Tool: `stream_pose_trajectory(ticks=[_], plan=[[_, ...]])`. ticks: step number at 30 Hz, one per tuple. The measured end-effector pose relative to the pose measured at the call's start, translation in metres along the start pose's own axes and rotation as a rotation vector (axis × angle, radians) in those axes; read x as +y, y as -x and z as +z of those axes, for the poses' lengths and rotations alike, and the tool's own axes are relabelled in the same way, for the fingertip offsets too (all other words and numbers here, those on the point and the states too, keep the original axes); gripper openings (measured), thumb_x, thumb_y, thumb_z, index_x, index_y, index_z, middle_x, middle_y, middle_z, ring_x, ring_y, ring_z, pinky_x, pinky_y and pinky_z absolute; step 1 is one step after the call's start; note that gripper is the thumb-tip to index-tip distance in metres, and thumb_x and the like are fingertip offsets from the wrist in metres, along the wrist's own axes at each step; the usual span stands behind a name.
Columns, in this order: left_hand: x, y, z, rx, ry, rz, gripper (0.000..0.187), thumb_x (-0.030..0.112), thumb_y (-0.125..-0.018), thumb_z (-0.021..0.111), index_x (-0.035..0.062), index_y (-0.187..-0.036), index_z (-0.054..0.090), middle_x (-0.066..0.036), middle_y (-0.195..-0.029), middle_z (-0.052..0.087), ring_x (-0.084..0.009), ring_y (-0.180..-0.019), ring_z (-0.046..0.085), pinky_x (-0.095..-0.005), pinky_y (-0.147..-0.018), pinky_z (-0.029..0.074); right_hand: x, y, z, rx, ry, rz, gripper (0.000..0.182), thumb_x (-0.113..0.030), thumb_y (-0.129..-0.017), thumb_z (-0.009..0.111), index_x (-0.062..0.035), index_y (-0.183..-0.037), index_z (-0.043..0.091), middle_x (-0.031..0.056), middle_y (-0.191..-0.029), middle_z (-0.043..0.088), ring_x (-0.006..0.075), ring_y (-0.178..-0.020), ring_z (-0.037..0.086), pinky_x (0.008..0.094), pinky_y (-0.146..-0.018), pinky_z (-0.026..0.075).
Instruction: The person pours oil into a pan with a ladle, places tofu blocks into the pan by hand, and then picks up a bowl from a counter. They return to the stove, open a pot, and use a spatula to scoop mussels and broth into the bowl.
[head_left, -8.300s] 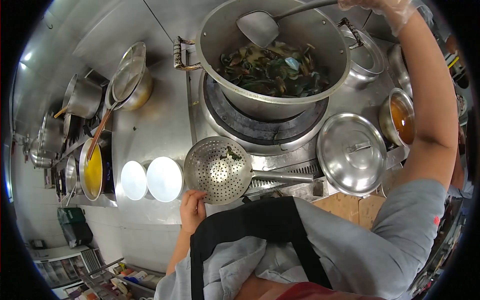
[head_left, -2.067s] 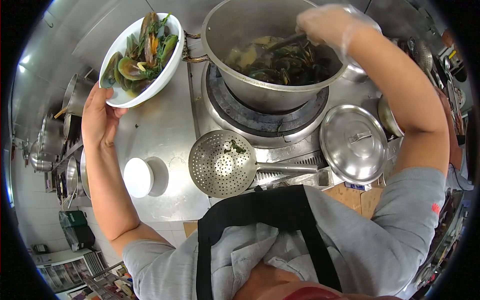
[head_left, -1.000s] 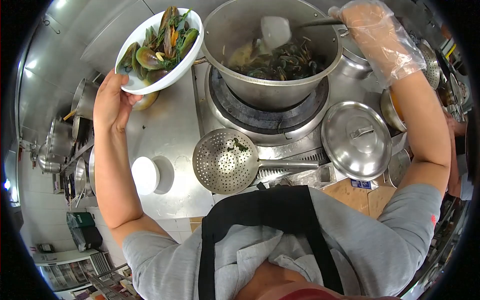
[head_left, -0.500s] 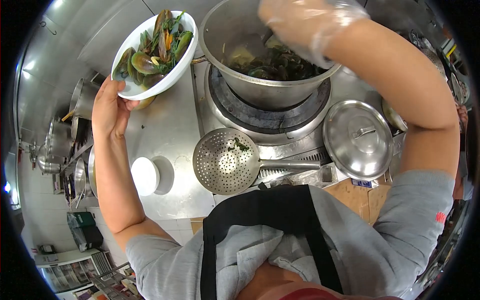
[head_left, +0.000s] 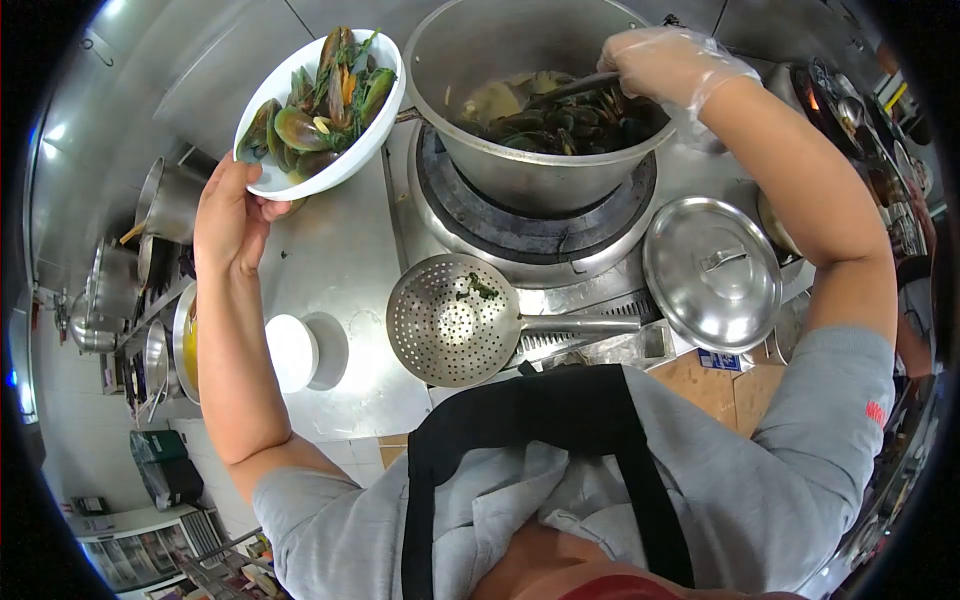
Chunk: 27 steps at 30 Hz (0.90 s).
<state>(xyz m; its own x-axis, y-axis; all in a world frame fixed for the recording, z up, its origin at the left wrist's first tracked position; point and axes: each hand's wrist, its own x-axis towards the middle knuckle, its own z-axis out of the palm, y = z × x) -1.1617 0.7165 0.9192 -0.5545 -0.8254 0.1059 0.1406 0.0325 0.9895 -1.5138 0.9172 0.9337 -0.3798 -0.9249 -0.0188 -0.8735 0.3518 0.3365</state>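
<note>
My left hand (head_left: 232, 210) grips the lower left rim of a white bowl (head_left: 345, 170), tilted beside the pot. Green-lipped mussels (head_left: 297, 130) with leafy greens and orange strips lie in the bowl. Over the right side of a big metal pot (head_left: 545, 180), my right hand (head_left: 655, 68), in a clear plastic glove, is closed around a long dark utensil (head_left: 575, 88). The utensil slants down left into the pot; its working end is hidden among the mussels (head_left: 570, 130) and pale broth.
Under the pot is a round dark burner (head_left: 460, 210). A perforated skimmer (head_left: 430, 330) with leaf scraps lies in front, its handle pointing right. A metal lid (head_left: 715, 290) sits at right, a small white bowl (head_left: 291, 353) at left on the steel counter (head_left: 350, 400).
My right hand has moved right and slightly down over the pot, bringing the dark utensil more into sight. The white bowl has shifted slightly right and down with my left hand.
</note>
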Motion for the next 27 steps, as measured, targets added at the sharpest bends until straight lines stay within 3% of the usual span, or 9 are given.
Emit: stream_pose_trajectory(ticks=[2, 6, 12, 14, 18, 21, 23, 27], plan=[[0.001, -0.003, 0.004, 0.011, 0.011, 0.004, 0.026, 0.005, -0.083, 0.048, -0.0079, -0.106, 0.051, -0.013, -0.083, 0.063, -0.0152, -0.055, 0.062, -0.0223, -0.047, 0.057, 0.019, 0.0, 0.021, -0.044, -0.295, 0.052, 0.041, -0.014, -0.073, 0.065, -0.0184, -0.113, 0.065, 0.0063, -0.113, 0.063, 0.0241, -0.109, 0.057, 0.0358, -0.091, 0.044], [0.003, -0.006, 0.007, 0.025, 0.013, -0.004, 0.025, 0.003, -0.083, 0.049, -0.0072, -0.105, 0.052, -0.011, -0.081, 0.061, -0.0144, -0.054, 0.06, -0.0222, -0.048, 0.056, 0.033, 0.007, 0.04, -0.079, -0.355, -0.001, 0.044, -0.017, -0.072, 0.067, -0.019, -0.116, 0.063, 0.0057, -0.116, 0.062, 0.0235, -0.109, 0.057, 0.0354, -0.09, 0.044], [0.006, -0.009, 0.01, 0.037, -0.014, 0.007, 0.024, 0.003, -0.082, 0.047, -0.0066, -0.104, 0.053, -0.01, -0.079, 0.061, -0.0131, -0.054, 0.058, -0.0227, -0.048, 0.056, 0.03, 0.015, 0.035, -0.16, -0.446, 0.191, 0.048, -0.019, -0.073, 0.067, -0.0177, -0.12, 0.061, 0.0077, -0.118, 0.061, 0.0246, -0.11, 0.056, 0.0333, -0.092, 0.043], [0.004, -0.012, 0.01, 0.038, -0.008, 0.009, 0.024, 0.003, -0.082, 0.047, -0.0068, -0.103, 0.053, -0.01, -0.079, 0.06, -0.0129, -0.054, 0.057, -0.0229, -0.048, 0.056, 0.035, 0.022, 0.039, 0.003, -0.511, 0.15, 0.048, -0.018, -0.074, 0.066, -0.0148, -0.121, 0.06, 0.0092, -0.117, 0.061, 0.0245, -0.111, 0.056, 0.0323, -0.095, 0.04], [0.0, -0.018, 0.015, 0.081, 0.005, 0.004, 0.02, 0.003, -0.082, 0.046, -0.0073, -0.098, 0.052, -0.01, -0.077, 0.056, -0.0133, -0.053, 0.055, -0.0246, -0.049, 0.057, 0.035, 0.035, 0.029, -0.033, -0.584, 0.208, 0.046, -0.017, -0.075, 0.065, -0.011, -0.121, 0.06, 0.0108, -0.118, 0.06, 0.0241, -0.113, 0.055, 0.0315, -0.098, 0.038], [-0.005, -0.028, 0.011, 0.092, 0.007, -0.014, 0.015, 0.004, -0.083, 0.046, -0.0072, -0.092, 0.051, -0.01, -0.074, 0.052, -0.0147, -0.054, 0.055, -0.0261, -0.05, 0.057, 0.041, 0.039, 0.037, 0.002, -0.601, 0.231, 0.047, -0.018, -0.075, 0.064, -0.0195, -0.122, 0.061, 0.0076, -0.118, 0.06, 0.0218, -0.104, 0.06, 0.0334, -0.089, 0.045], [-0.006, -0.033, 0.013, 0.091, 0.001, -0.007, 0.012, 0.004, -0.083, 0.045, -0.0067, -0.088, 0.05, -0.009, -0.072, 0.05, -0.0149, -0.054, 0.053, -0.027, -0.05, 0.058, 0.045, 0.039, 0.044, 0.039, -0.674, 0.205, 0.046, -0.016, -0.075, 0.064, -0.0084, -0.12, 0.06, 0.0124, -0.12, 0.059, 0.0242, -0.114, 0.054, 0.032, -0.099, 0.037], [-0.005, -0.039, 0.018, 0.072, 0.005, -0.019, 0.011, 0.004, -0.084, 0.045, -0.0065, -0.085, 0.048, -0.009, -0.071, 0.048, -0.0149, -0.054, 0.052, -0.0281, -0.052, 0.058, 0.059, 0.046, 0.051, 0.118, -0.75, 0.176, 0.047, -0.016, -0.075, 0.063, -0.0113, -0.121, 0.06, 0.0129, -0.119, 0.059, 0.0245, -0.114, 0.054, 0.0324, -0.098, 0.037]])
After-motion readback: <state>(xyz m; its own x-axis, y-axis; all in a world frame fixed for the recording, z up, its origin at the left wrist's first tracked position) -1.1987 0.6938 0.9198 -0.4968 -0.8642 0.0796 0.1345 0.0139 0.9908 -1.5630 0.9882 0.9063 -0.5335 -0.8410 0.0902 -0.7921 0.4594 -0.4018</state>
